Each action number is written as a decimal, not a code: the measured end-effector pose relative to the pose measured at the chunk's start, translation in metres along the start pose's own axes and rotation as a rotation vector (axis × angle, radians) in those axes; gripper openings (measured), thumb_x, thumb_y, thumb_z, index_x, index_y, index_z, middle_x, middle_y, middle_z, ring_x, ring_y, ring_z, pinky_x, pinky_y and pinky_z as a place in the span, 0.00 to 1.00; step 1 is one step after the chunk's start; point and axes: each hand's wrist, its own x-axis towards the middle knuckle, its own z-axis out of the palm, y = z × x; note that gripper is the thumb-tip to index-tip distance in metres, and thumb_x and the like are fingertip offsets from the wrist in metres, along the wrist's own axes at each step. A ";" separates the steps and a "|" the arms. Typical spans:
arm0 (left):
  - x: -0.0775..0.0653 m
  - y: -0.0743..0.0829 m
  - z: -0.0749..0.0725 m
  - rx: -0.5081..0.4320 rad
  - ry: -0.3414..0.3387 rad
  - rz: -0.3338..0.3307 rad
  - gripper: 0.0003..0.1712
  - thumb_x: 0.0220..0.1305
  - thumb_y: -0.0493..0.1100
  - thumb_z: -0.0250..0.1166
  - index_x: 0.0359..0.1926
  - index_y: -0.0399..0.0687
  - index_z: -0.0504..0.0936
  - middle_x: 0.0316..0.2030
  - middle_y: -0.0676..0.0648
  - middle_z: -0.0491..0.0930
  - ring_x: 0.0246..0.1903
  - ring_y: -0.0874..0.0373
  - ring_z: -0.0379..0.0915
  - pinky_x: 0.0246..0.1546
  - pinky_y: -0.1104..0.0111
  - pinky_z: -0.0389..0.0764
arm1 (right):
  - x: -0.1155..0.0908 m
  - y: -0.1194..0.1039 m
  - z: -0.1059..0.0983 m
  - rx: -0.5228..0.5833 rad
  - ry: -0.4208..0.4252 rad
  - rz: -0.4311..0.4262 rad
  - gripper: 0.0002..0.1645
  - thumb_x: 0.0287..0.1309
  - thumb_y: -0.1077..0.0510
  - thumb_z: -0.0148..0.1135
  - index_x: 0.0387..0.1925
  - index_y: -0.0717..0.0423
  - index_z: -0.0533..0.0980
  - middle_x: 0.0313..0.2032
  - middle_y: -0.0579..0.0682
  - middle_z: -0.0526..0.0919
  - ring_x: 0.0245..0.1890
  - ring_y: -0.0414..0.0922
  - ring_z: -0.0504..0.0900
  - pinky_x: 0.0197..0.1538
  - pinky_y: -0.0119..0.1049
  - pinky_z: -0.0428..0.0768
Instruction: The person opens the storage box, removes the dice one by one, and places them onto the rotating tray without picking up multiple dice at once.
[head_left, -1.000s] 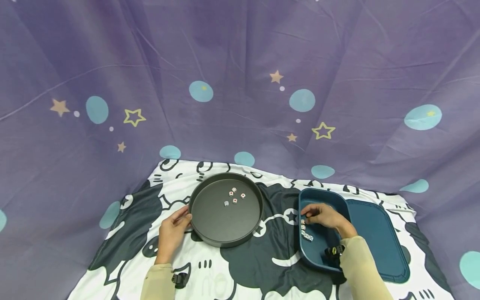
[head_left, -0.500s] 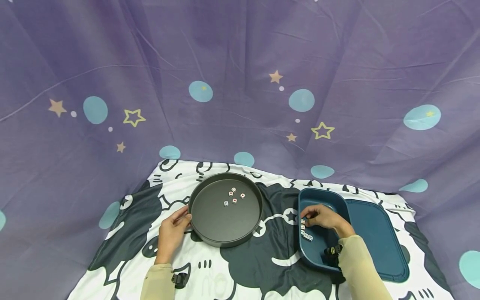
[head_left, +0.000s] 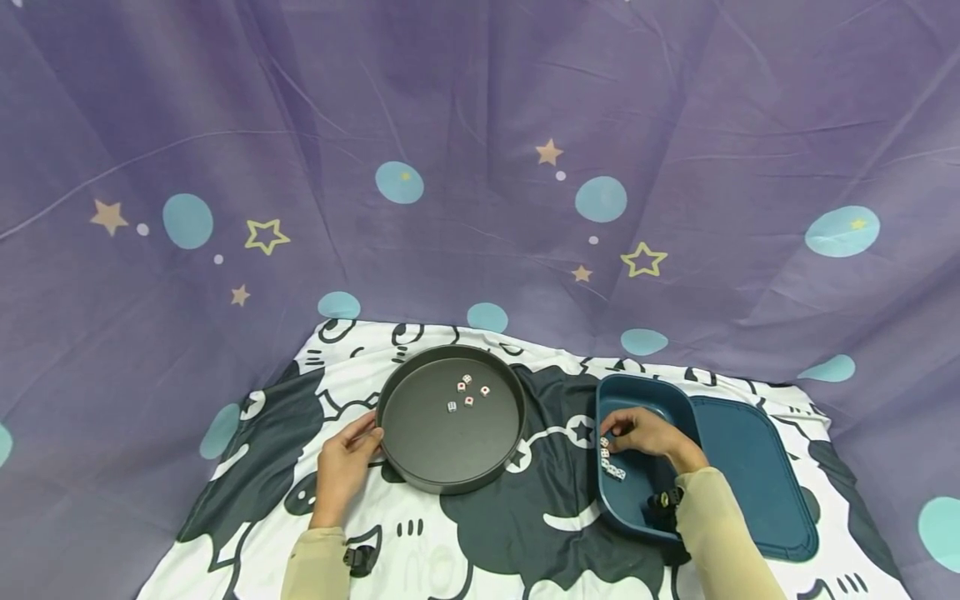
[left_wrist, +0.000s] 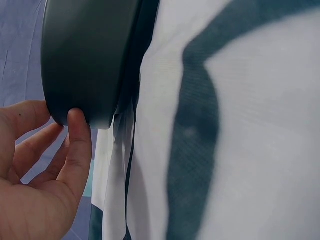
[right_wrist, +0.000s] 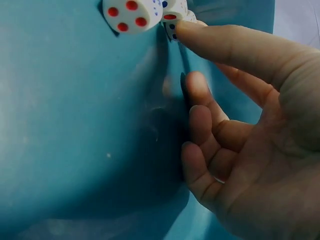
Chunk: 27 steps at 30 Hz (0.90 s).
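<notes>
My left hand (head_left: 345,462) holds the near left wall of a round dark pan (head_left: 450,454), thumb on the outside and fingertips at the rim. The left wrist view shows the thumb against the pan's smooth side wall (left_wrist: 90,55). Inside a blue rectangular box (head_left: 637,492), my right hand (head_left: 648,433) reaches to the left wall, where white dice (head_left: 604,452) stand in a bent row. In the right wrist view the thumb and index finger pinch the far die (right_wrist: 171,33), partly hidden by the thumb; a nearer die (right_wrist: 131,15) shows red pips. The other fingers curl by the wall.
Several dice (head_left: 468,402) lie scattered in the upper part of the pan. A flat blue lid (head_left: 757,483) lies right of the box. A black-and-white patterned cloth (head_left: 427,542) covers the surface, and a purple curtain (head_left: 465,100) hangs behind.
My right hand and forearm have shifted very slightly left inside the box. The left hand, the pan and its dice stay in place.
</notes>
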 end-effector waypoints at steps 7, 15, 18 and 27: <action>0.000 -0.001 -0.001 -0.008 -0.002 -0.002 0.21 0.67 0.36 0.67 0.60 0.37 0.80 0.53 0.38 0.82 0.39 0.72 0.82 0.39 0.73 0.86 | -0.001 -0.013 0.002 -0.010 -0.005 0.007 0.11 0.51 0.75 0.69 0.39 0.72 0.80 0.32 0.65 0.77 0.33 0.45 0.72 0.32 0.26 0.72; 0.000 -0.001 -0.001 0.007 -0.006 -0.009 0.22 0.67 0.36 0.67 0.61 0.37 0.80 0.53 0.38 0.82 0.39 0.71 0.82 0.39 0.73 0.86 | -0.008 -0.026 -0.002 0.032 -0.006 -0.003 0.11 0.53 0.74 0.69 0.40 0.73 0.80 0.32 0.64 0.78 0.33 0.45 0.72 0.32 0.26 0.74; 0.000 0.000 0.000 -0.002 -0.005 -0.019 0.22 0.67 0.36 0.67 0.61 0.37 0.80 0.54 0.38 0.82 0.39 0.71 0.82 0.40 0.72 0.86 | -0.007 -0.011 -0.004 0.058 0.002 -0.008 0.11 0.55 0.71 0.70 0.41 0.70 0.81 0.33 0.60 0.80 0.32 0.43 0.73 0.32 0.27 0.74; 0.000 0.001 -0.001 -0.004 -0.008 -0.010 0.21 0.67 0.36 0.67 0.60 0.37 0.80 0.53 0.38 0.82 0.39 0.70 0.82 0.39 0.72 0.87 | -0.011 -0.018 -0.012 -0.015 0.117 -0.002 0.11 0.56 0.67 0.71 0.42 0.64 0.83 0.36 0.55 0.83 0.34 0.43 0.78 0.34 0.30 0.79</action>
